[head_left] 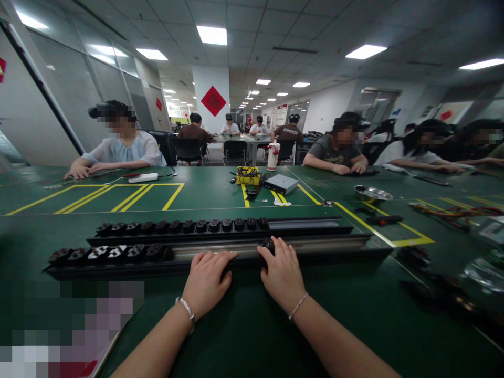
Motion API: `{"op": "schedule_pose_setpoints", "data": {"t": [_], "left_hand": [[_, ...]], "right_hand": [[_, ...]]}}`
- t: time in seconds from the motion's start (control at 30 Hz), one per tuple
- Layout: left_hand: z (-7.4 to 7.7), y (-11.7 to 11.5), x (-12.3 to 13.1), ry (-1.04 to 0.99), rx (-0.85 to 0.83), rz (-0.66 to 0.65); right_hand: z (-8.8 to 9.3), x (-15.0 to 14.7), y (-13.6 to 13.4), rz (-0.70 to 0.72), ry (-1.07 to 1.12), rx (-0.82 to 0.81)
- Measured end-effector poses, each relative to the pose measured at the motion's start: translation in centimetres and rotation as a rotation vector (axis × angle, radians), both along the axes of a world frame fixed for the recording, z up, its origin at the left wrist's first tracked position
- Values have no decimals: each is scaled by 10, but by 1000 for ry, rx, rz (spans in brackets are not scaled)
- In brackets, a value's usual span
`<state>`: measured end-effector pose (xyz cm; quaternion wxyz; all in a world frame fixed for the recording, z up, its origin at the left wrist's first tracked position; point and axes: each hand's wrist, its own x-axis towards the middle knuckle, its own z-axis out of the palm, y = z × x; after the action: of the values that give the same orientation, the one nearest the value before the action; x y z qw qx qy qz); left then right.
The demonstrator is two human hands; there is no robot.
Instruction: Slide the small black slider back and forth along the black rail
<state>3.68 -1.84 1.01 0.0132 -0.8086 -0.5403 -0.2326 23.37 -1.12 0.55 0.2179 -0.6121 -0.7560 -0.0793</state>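
Two long black power-track rails lie across the table in front of me. The near rail (338,247) carries several black socket modules (155,252) at its left end, and its bare metallic channel runs on to the right. My left hand (208,281) rests on this channel's front edge with its fingers stretched out, holding nothing. My right hand (281,273) has its fingers around one black socket module (268,243) at the middle of the near rail; the hand partly hides it. Behind lies the far rail (307,224), with a row of similar modules along most of its length.
A metal bowl (373,193), a grey box (281,184), a yellow box with cables (248,175) and a bottle (272,156) stand farther back. Bundled wires (444,215) lie at the right. Co-workers sit across the green table (212,202), which has yellow tape lines.
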Motion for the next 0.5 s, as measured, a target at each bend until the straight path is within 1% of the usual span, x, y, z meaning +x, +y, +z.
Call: {"op": "schedule_pose_setpoints", "data": {"t": [0.5], "left_hand": [[-1,1,0,13,5,1]], "right_hand": [[1,3,2,1,-1,-3]]}}
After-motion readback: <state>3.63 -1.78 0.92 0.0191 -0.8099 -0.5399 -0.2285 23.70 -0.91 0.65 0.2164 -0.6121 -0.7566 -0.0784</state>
